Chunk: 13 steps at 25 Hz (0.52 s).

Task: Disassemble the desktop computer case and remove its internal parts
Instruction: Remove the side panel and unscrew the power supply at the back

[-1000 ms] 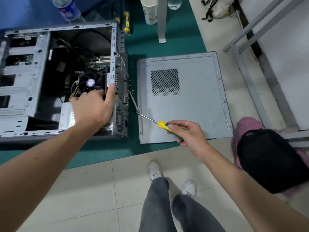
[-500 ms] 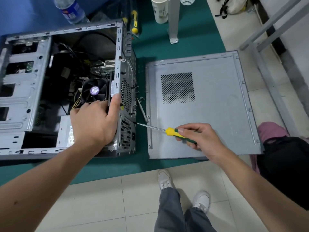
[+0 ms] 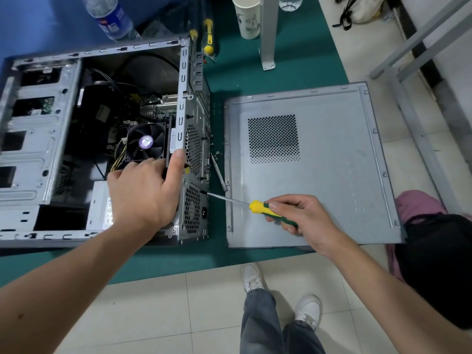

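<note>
An open grey computer case [image 3: 40,154] lies on its side on a green mat, its inside showing a black fan [image 3: 145,144], cables and a silver power supply [image 3: 101,213]. My left hand [image 3: 145,192] grips the rear edge of the case, thumb up along the metal frame. My right hand [image 3: 298,221] holds a yellow and green screwdriver [image 3: 265,210], whose tip touches the rear panel [image 3: 194,210] near the power supply's vent. The removed side panel [image 3: 332,175] lies flat to the right of the case.
A water bottle [image 3: 112,17], a paper cup [image 3: 249,19] and more yellow-handled tools [image 3: 208,37] stand behind the case. A loose metal strip [image 3: 218,172] and small screws lie between case and panel. A table leg [image 3: 267,34] rises behind. A dark bag [image 3: 439,264] is at right.
The view has shifted closer to the case. The screwdriver tip moved left from the gap beside the panel to the rear panel by the power supply. My left hand kept its grip.
</note>
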### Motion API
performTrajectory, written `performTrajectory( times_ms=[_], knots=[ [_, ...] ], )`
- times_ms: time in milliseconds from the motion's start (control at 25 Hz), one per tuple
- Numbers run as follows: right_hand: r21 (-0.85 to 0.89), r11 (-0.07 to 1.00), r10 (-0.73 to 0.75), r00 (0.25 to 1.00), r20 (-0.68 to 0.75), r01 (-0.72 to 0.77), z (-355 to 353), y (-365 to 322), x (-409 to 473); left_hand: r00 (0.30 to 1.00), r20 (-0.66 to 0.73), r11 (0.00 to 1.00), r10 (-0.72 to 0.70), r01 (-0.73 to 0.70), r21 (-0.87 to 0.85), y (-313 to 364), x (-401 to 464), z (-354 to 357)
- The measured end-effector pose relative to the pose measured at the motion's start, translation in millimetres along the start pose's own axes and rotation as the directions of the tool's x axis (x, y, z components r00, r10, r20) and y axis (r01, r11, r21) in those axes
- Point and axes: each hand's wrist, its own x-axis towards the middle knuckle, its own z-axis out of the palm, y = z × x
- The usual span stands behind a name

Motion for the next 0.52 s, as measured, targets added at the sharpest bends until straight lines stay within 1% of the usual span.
performTrajectory(
  times_ms=[520],
  knots=[
    [0.006,1.0,0.03,0.999,0.018,-0.03,-3.9,1.0,4.0,1.0,0.009,1.0,-0.006,0.006,0.007,0.9,-0.1,-0.1]
  ],
)
